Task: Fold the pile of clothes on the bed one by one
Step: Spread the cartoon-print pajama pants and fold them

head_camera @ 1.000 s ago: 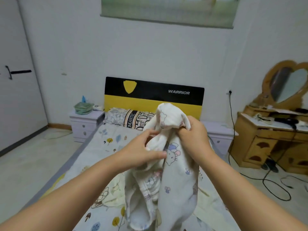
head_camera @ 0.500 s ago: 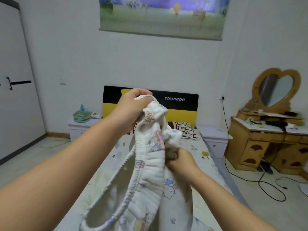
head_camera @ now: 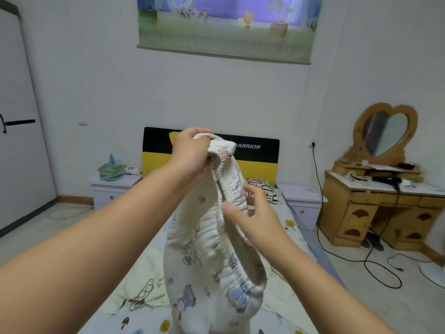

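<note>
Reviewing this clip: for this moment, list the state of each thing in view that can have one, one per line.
Left hand: raised, gripping the waistband.
Right hand: fingers spread, at the waistband, not gripping.
Patterned trousers: unfolded, hanging from the left hand, waistband gaping.
Bed: sheet on, pillow at the headboard.
Hairdryer: lying on the dressing table.

A: How is the light?

B: Soft, even and fairly dim indoor light, with a cool tint; shadows are faint and no source shows.

A: Any glare?

B: A pale sheen on the heart-shaped mirror, nothing harsh.

A: Sharpness?

B: The right hand is smeared by motion blur, its fingertips indistinct. Wide-angle bending curves the door at the left edge, and the near forearms look swollen.
</note>
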A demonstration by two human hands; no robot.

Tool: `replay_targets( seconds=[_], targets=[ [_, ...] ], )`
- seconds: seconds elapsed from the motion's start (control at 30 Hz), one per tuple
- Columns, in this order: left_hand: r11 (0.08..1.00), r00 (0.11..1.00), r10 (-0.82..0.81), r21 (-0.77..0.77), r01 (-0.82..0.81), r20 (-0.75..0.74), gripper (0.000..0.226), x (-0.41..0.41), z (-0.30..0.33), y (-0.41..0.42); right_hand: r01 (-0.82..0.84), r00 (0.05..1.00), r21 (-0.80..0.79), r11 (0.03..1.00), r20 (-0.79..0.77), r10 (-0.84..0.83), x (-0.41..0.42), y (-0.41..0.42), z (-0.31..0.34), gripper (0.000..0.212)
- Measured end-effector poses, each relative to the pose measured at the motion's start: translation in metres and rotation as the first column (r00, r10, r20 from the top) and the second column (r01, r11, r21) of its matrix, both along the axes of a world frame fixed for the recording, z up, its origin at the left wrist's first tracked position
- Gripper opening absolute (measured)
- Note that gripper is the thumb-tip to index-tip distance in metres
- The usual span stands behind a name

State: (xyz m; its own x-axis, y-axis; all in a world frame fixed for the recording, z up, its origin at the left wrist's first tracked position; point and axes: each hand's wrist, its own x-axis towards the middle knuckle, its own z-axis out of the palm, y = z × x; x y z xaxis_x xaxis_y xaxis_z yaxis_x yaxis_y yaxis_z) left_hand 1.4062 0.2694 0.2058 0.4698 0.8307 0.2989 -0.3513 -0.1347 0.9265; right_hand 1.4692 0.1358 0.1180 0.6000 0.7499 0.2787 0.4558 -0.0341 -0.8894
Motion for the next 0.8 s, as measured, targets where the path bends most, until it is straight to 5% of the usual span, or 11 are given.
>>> replay_targets(
  seconds=[0.1, 0.23, 0.43, 0.57, 0.7, 0.8],
  targets=[
    [0.995, 0.998, 0.008, -0.103, -0.001, 0.068, 0.025, 0.004, 0.006, -0.002, 0.101, 0.951, -0.247, 0.964, 0.309, -0.021, -0.008, 0.005, -0.014, 0.078],
    [0.992, 0.992, 0.128, -0.01, -0.128, -0.001, 0.029, -0.007, 0.005, 0.021, 0.273, 0.888, -0.465, 0.842, 0.459, -0.034, 0.012, -0.006, -0.016, 0.024],
    [0.956, 0.889, 0.264, 0.225, -0.189, -0.374, 0.034, -0.032, -0.015, 0.06, 0.315, 0.908, -0.421, 0.85, 0.394, -0.142, 0.044, -0.031, 0.017, 0.016],
    [0.992, 0.775, 0.095, 0.122, -0.023, -0.625, 0.022, -0.04, -0.031, 0.066, 0.341, 0.913, -0.237, 0.91, 0.315, -0.26, 0.051, -0.04, 0.034, 0.008],
    [0.939, 0.77, -0.318, -0.069, 0.338, -0.554, 0.031, -0.051, -0.043, 0.075, 0.31, 0.937, -0.104, 0.945, 0.201, -0.285, 0.06, -0.045, 0.046, 0.013],
    [0.917, 0.743, -0.338, -0.023, 0.399, -0.578, 0.029, -0.054, -0.053, 0.075, 0.222, 0.956, -0.153, 0.963, 0.228, -0.184, 0.067, -0.053, 0.053, 0.018]
  ],
)
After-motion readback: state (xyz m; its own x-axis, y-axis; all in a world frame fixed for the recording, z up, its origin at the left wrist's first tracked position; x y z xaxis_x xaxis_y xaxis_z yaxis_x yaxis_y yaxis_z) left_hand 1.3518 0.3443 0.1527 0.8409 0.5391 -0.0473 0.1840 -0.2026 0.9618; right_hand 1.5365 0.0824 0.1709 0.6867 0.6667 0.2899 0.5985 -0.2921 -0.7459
